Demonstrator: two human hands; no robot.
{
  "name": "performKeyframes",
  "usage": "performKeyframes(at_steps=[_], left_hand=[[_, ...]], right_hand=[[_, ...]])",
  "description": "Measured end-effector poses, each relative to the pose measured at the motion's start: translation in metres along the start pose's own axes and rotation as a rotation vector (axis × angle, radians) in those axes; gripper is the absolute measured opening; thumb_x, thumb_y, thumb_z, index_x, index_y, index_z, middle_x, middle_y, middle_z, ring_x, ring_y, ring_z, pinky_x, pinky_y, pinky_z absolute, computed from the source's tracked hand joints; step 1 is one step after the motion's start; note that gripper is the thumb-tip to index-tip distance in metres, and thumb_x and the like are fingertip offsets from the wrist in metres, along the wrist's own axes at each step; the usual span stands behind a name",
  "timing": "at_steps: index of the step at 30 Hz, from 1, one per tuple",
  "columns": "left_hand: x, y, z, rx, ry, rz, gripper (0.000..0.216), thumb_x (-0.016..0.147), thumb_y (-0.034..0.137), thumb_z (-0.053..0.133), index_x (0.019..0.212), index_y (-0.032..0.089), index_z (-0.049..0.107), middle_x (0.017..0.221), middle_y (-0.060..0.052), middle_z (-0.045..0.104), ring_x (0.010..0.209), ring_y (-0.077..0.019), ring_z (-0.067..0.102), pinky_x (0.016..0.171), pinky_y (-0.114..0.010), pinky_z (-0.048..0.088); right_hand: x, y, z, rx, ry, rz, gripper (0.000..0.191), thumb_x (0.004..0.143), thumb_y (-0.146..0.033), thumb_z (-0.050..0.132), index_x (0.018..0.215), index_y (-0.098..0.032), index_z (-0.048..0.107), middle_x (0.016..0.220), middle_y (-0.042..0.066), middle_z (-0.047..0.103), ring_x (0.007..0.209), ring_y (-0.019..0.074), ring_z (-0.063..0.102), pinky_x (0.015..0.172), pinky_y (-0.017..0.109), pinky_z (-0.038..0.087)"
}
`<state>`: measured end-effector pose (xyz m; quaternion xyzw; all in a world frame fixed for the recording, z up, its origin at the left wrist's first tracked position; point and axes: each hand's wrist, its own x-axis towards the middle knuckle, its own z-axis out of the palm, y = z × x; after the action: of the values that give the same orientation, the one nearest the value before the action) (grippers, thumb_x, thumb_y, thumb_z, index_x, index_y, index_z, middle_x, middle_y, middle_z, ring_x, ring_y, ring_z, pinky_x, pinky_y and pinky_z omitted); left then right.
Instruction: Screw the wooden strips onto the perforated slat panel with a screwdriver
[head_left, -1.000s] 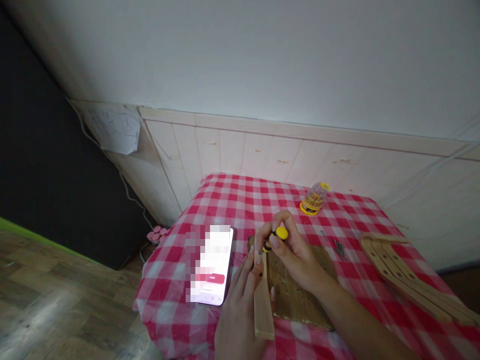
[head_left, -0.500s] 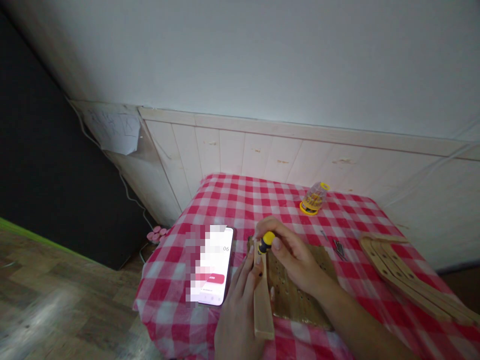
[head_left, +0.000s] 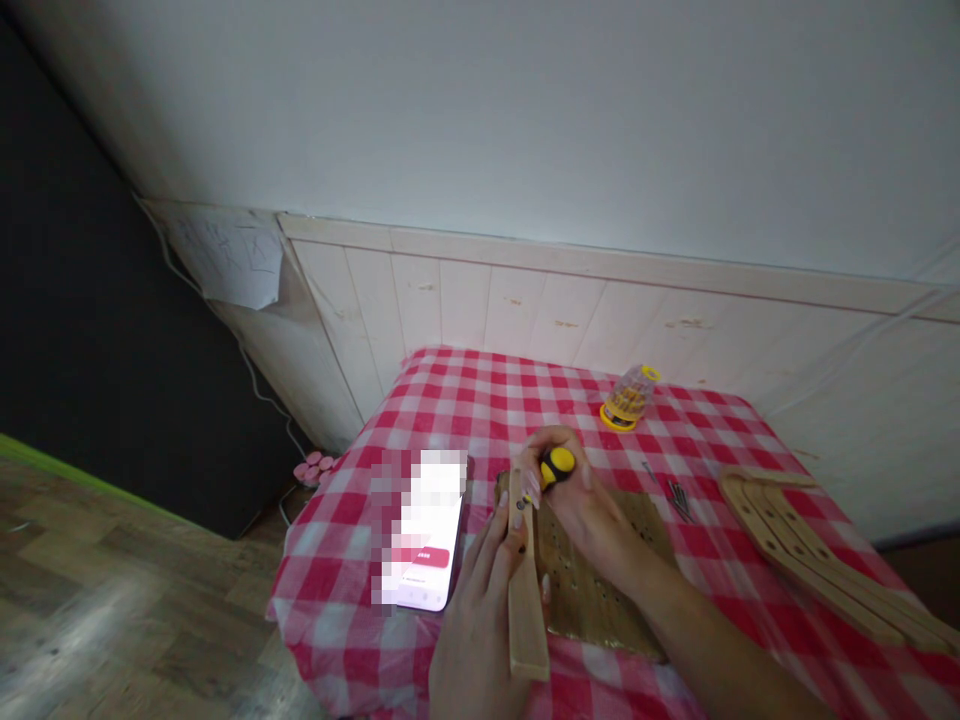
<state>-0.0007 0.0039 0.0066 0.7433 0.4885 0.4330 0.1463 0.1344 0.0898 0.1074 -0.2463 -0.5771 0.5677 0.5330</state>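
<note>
A pale strip of wood [head_left: 528, 620] lies lengthwise in front of me, with dark holes near its far end. My left hand [head_left: 480, 600] is closed around it, fingers over the left side and a fingertip showing on the right. My right hand [head_left: 577, 500] grips a screwdriver [head_left: 557, 467] with a yellow and black handle. Its handle tilts to the right, and the tip is close to a hole at the strip's far end; whether it touches cannot be seen. Beneath them rests a brown board [head_left: 600, 600] pitted with small holes.
A lit phone [head_left: 431, 560] lies left of my hands. Behind stands a clear bit case [head_left: 628, 398] with a yellow base. Several screws [head_left: 679, 498] lie to the right, beside curved wooden strips [head_left: 795, 540]. A red-and-white checked cloth [head_left: 480, 400] covers the table against the wall.
My right hand has tipped the screwdriver handle to the right, away from the wood, uncovering the hole at the far end. My left hand and the strip have stayed put.
</note>
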Motion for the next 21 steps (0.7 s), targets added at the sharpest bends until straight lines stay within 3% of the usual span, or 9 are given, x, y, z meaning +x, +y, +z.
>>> performKeyframes(at_steps=[2, 5, 11, 16, 21], left_hand=[[0.000, 0.000, -0.001, 0.001, 0.002, 0.006, 0.058, 0.100, 0.008, 0.049, 0.156, 0.023, 0.046, 0.160, -0.015, 0.057, 0.148, -0.0297, 0.057, 0.113, -0.051, 0.060], [0.000, 0.001, -0.002, 0.004, -0.021, 0.001, 0.063, 0.097, 0.007, 0.048, 0.158, 0.022, 0.044, 0.162, -0.015, 0.056, 0.148, -0.0303, 0.057, 0.112, -0.050, 0.060], [-0.002, 0.000, 0.001, 0.023, -0.023, 0.002, 0.066, 0.096, 0.008, 0.051, 0.160, 0.021, 0.043, 0.164, -0.016, 0.054, 0.151, -0.0319, 0.053, 0.113, -0.051, 0.059], [-0.002, -0.001, 0.002, 0.021, -0.027, 0.004, 0.069, 0.096, 0.006, 0.049, 0.162, 0.022, 0.040, 0.159, -0.015, 0.059, 0.148, -0.0307, 0.057, 0.113, -0.050, 0.059], [-0.001, -0.002, 0.002, 0.042, -0.017, 0.006, 0.063, 0.100, 0.009, 0.049, 0.162, 0.021, 0.040, 0.158, -0.016, 0.059, 0.149, -0.0306, 0.055, 0.114, -0.051, 0.058]], right_hand=[[0.001, 0.001, 0.001, 0.060, -0.012, 0.032, 0.051, 0.101, -0.076, 0.044, 0.111, -0.030, 0.063, 0.087, 0.002, 0.055, 0.076, 0.0223, 0.054, 0.071, 0.038, 0.053], [0.000, 0.000, -0.001, 0.027, -0.020, 0.081, 0.048, 0.106, -0.069, 0.041, 0.116, -0.029, 0.066, 0.090, 0.004, 0.059, 0.083, 0.0241, 0.060, 0.076, 0.040, 0.055], [0.000, -0.008, -0.006, -0.237, -0.071, -0.044, 0.035, 0.103, -0.063, 0.059, 0.104, -0.029, 0.069, 0.100, 0.005, 0.060, 0.096, 0.0226, 0.061, 0.088, 0.037, 0.052], [0.002, -0.012, -0.002, -0.136, -0.051, -0.030, 0.032, 0.094, -0.054, 0.078, 0.097, -0.028, 0.059, 0.107, 0.004, 0.060, 0.097, 0.0198, 0.062, 0.082, 0.033, 0.054], [0.000, -0.009, -0.001, -0.001, -0.126, 0.043, 0.034, 0.099, -0.052, 0.072, 0.098, -0.030, 0.047, 0.091, -0.001, 0.064, 0.079, 0.0173, 0.060, 0.076, 0.033, 0.054]])
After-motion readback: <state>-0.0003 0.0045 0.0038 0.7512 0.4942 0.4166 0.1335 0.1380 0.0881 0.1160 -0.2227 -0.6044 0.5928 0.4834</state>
